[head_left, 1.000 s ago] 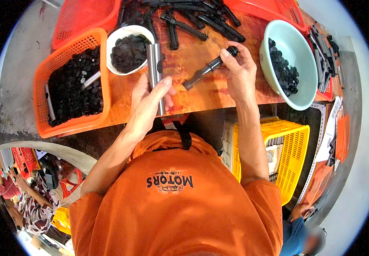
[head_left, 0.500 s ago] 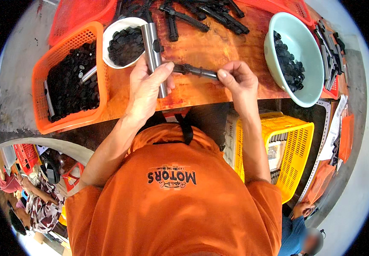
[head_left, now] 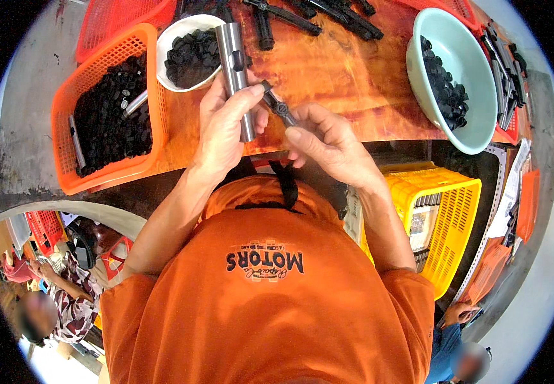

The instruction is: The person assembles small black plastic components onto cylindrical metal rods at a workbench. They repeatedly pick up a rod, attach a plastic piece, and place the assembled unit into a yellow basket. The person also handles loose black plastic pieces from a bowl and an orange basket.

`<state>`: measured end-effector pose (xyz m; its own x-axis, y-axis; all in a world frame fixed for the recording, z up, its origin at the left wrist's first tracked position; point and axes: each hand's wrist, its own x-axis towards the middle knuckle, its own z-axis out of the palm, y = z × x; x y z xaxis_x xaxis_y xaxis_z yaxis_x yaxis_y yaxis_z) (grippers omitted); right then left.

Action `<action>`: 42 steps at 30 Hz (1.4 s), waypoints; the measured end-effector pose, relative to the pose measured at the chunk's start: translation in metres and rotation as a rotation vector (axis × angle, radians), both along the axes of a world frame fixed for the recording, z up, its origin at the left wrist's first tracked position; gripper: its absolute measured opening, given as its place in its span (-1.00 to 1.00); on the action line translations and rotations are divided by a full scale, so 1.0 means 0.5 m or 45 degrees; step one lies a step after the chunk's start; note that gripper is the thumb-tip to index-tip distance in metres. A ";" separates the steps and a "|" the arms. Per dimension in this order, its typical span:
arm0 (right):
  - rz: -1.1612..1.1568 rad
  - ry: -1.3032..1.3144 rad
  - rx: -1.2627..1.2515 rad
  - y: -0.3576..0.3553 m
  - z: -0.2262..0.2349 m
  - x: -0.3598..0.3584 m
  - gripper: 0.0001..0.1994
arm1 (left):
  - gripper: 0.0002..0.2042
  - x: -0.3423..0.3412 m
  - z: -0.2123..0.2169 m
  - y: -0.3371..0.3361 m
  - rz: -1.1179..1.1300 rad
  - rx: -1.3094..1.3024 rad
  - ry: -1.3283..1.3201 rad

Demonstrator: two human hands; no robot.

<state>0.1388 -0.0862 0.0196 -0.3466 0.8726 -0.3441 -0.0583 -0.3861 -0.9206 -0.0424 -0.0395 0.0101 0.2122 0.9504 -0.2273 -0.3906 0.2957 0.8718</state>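
Observation:
My left hand (head_left: pixel 220 125) grips a shiny metal tube (head_left: pixel 236 70) and holds it upright above the orange wooden bench (head_left: pixel 354 83). My right hand (head_left: pixel 325 141) pinches a short black rod-shaped part (head_left: pixel 278 105) by its lower end. The rod's upper end points at the side of the tube, close to my left thumb. Both hands are raised near my chest, over the bench's near edge.
An orange basket (head_left: pixel 107 115) of small black parts and metal tubes stands at the left. Behind my hands are a white bowl (head_left: pixel 190 51) and, to the right, a pale green bowl (head_left: pixel 450 77), both holding black pieces. Long black parts (head_left: pixel 328 16) lie at the back. A yellow crate (head_left: pixel 440 217) sits below right.
My right hand lifted the black rod off the bench and brought it left to the tube. My left hand raised the tube toward me.

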 end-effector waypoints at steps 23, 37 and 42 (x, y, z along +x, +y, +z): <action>-0.197 -0.496 0.587 -0.019 -0.026 -0.043 -0.80 | -0.73 -0.010 0.009 0.013 -0.013 0.119 0.158; -0.015 0.185 -0.155 -0.010 0.003 -0.033 -0.68 | -0.85 0.003 0.018 -0.004 -0.096 0.156 0.095; -0.051 -0.014 -0.139 -0.014 0.011 -0.036 -0.70 | -0.84 0.006 0.007 -0.003 -0.118 0.229 0.152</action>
